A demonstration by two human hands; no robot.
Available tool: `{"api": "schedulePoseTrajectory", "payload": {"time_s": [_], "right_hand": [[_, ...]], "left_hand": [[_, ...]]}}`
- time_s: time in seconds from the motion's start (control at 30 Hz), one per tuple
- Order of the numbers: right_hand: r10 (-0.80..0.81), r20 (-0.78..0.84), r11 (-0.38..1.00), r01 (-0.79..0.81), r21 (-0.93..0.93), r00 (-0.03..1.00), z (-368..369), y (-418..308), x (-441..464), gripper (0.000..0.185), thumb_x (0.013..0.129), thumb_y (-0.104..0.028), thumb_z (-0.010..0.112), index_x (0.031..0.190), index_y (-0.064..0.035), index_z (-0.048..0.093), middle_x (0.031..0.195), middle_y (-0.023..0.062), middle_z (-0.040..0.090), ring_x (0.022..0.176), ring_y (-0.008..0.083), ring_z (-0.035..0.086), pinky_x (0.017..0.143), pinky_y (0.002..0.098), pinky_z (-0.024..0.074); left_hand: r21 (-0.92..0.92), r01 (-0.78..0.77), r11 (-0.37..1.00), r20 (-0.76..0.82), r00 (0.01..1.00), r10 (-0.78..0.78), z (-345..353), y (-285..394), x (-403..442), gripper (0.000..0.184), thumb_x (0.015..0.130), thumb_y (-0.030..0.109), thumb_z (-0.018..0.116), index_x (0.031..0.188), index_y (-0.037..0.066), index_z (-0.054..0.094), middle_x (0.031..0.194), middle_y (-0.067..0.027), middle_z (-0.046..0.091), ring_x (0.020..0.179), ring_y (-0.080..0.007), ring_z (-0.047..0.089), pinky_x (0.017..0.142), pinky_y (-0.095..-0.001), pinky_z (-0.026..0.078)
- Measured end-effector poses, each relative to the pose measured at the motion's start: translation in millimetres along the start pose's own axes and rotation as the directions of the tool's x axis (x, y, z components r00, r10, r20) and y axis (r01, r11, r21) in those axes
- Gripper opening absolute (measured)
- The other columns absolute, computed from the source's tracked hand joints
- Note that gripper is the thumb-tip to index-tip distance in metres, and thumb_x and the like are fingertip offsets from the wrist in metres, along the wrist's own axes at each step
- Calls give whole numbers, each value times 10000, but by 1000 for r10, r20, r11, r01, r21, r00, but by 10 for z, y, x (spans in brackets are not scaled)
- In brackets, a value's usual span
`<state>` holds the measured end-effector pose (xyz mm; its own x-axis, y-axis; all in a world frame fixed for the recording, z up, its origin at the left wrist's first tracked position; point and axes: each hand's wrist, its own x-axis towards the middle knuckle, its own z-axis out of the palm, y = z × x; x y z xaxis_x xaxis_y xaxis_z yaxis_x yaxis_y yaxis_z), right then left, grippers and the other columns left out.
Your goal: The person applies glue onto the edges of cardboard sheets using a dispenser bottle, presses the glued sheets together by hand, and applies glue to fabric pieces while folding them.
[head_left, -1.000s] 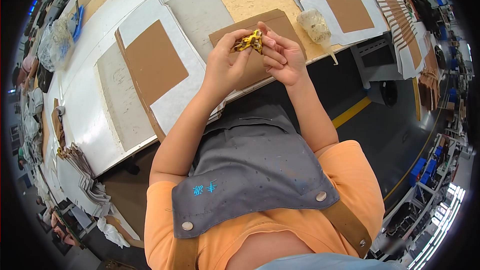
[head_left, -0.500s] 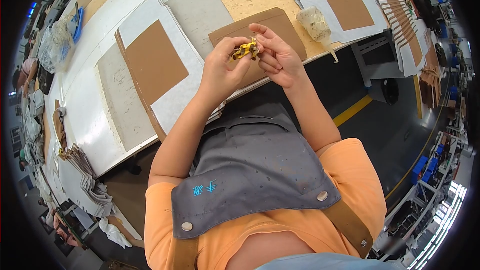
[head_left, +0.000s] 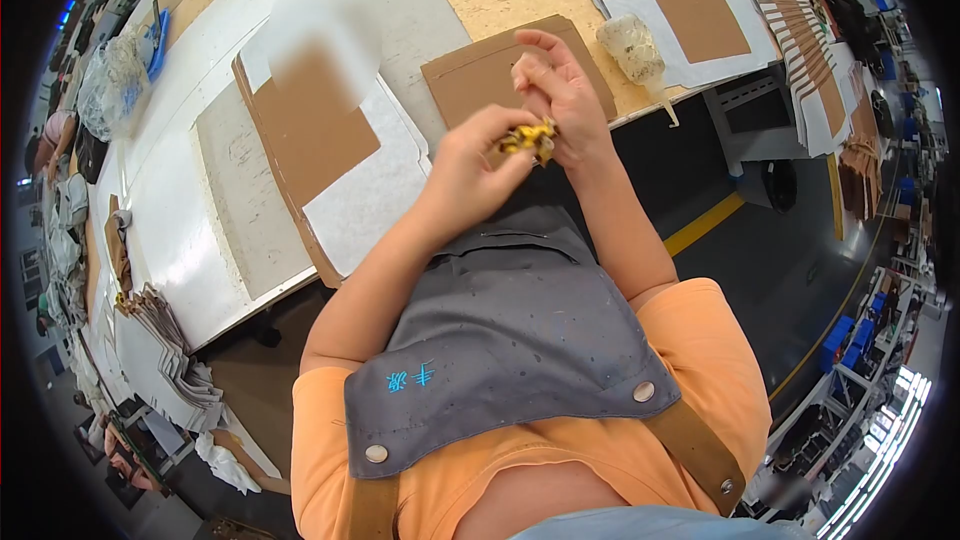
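My left hand (head_left: pixel 472 165) is closed on a crumpled yellow-and-dark rag (head_left: pixel 530 140), slightly blurred. It presses the rag against the heel and wrist of my right hand (head_left: pixel 566 105). The fingers of my right hand are loosely bent and apart, with nothing seen in them. Beyond both hands, at the table's edge, lies a brown sheet (head_left: pixel 465 80). Left of it is a stack of white sheets with brown panels (head_left: pixel 320 155); a blurred patch hides part of its far end.
A translucent lumpy bag (head_left: pixel 632 48) sits at the table edge on the right. Fanned white and brown sheets (head_left: pixel 690 15) lie behind it. A clear plastic bag (head_left: pixel 112 90) and grey folded pieces (head_left: pixel 170 360) are on the left. The floor carries a yellow line (head_left: pixel 705 223).
Both hands were together over the brown sheet, fingertips at the rag. My left hand has brought the rag nearer my body, down to my right wrist; the right fingers have come off it.
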<state>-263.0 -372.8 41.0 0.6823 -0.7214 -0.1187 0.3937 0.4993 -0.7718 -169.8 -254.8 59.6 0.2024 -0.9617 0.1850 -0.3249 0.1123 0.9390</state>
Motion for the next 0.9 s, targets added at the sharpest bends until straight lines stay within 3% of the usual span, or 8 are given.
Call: {"api": "schedulePoseTrajectory", "payload": {"time_s": [0.17, 0.33, 0.47, 0.57, 0.67, 0.77, 0.8, 0.9], "right_hand": [[59, 154, 901, -119, 418, 986, -359, -141, 146, 299, 983, -211, 312, 1146, -17, 472, 664, 23, 518, 358, 60, 269, 345, 194, 234], [135, 241, 661, -268, 700, 961, -592, -73, 177, 330, 984, -240, 306, 1154, -8, 468, 634, 23, 480, 386, 86, 298, 369, 207, 255], [127, 253, 628, -275, 728, 959, -643, -84, 168, 337, 979, -255, 321, 1149, -5, 472, 630, 22, 456, 423, 91, 317, 389, 214, 268], [133, 242, 642, -270, 717, 961, -661, -113, 173, 332, 974, -260, 340, 1139, -9, 481, 635, 21, 452, 434, 91, 322, 401, 214, 275], [146, 198, 703, -242, 668, 969, -680, -141, 149, 311, 960, -260, 386, 1123, -19, 495, 643, 19, 463, 439, 90, 328, 412, 213, 281], [172, 114, 822, -206, 530, 978, -658, -120, 96, 290, 947, -246, 424, 1123, -28, 496, 651, 19, 481, 441, 87, 339, 416, 211, 289], [183, 89, 859, -203, 471, 979, -642, -106, 65, 287, 947, -233, 423, 1135, -26, 487, 652, 21, 481, 443, 86, 347, 414, 208, 295], [211, 40, 926, -213, 311, 977, -644, -62, -10, 266, 935, -223, 451, 1119, -38, 501, 659, 19, 515, 447, 67, 374, 420, 195, 306]], "left_hand": [[-135, 11, 991, -193, 981, -37, -293, -216, 145, 259, 813, 49, 584, 1070, 25, 597, 967, -87, 640, 897, -121, 583, 787, -265, 461], [131, 99, 986, -352, 935, -47, -759, -614, 613, 229, 866, 90, 540, 1086, 27, 558, 913, -120, 647, 834, -154, 606, 754, -275, 462], [299, 247, 922, -350, 927, -135, -863, -939, 1026, 233, 907, 92, 487, 1130, 26, 498, 962, -105, 616, 877, -128, 582, 750, -261, 449], [324, 145, 935, -396, 918, -5, -812, -1314, 1332, 233, 871, 61, 473, 1102, 32, 480, 968, -188, 621, 853, -307, 604, 753, -349, 463], [393, 192, 899, -429, 903, -6, -731, -1424, 1524, 272, 862, 52, 436, 1131, 42, 477, 1112, -176, 578, 1020, -308, 554, 872, -404, 417], [785, 339, 518, -290, 941, -175, -658, -1642, 1543, 343, 857, 67, 406, 1195, 54, 464, 1291, -161, 468, 1197, -313, 431, 1000, -487, 299], [844, 309, 438, -246, 949, -196, -637, -1657, 1510, 450, 868, 140, 399, 1312, 65, 384, 1408, -133, 343, 1309, -324, 286, 1055, -548, 170], [898, 269, 349, -197, 953, -229, -623, -1633, 1435, 578, 874, 252, 441, 1385, 43, 271, 1443, -142, 284, 1342, -325, 225, 1063, -551, 148]]}}
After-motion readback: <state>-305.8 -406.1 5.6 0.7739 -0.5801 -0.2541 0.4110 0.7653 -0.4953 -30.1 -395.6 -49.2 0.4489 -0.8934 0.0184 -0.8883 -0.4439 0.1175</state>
